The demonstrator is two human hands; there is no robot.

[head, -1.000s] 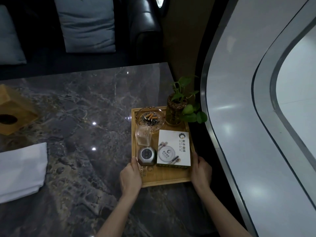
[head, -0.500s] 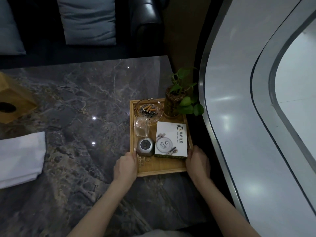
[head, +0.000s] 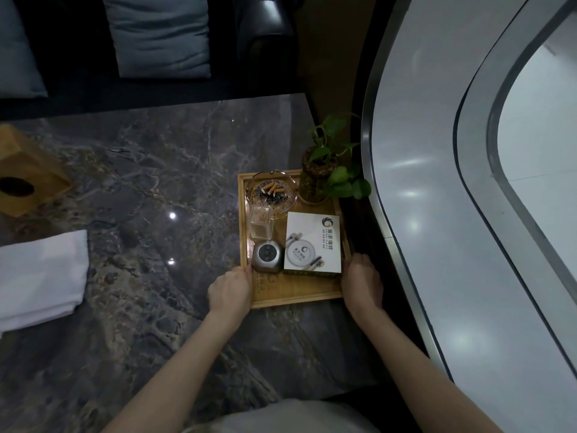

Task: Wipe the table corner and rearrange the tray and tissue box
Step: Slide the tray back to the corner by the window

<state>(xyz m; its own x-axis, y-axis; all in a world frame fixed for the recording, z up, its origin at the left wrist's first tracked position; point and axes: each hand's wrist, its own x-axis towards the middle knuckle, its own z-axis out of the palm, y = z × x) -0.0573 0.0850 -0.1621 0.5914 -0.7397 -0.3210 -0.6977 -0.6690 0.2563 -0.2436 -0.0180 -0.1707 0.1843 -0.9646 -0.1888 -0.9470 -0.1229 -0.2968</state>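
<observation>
At the right edge of the dark marble table [head: 156, 170]: wooden tray [head: 296, 292] gripped at both sides.
Dark sofa with grey cushions behind; pale curved wall to the right. Left hand [head: 231, 289] and right hand [head: 363, 284] have fingers curled over the tray's near side rims. Tray carries ashtray [head: 271, 192], glass [head: 260, 222], white box [head: 313, 242], plant [head: 327, 170]. Tissue box [head: 25, 179] and folded white cloth [head: 40, 276] lie at far left, well apart.

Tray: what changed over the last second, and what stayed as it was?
No clear change. The left hand and right hand still grip the tray by its sides at the table's right edge. Things shift in frame, seemingly from the camera. The tray's load, cloth and tissue box stay put.
</observation>
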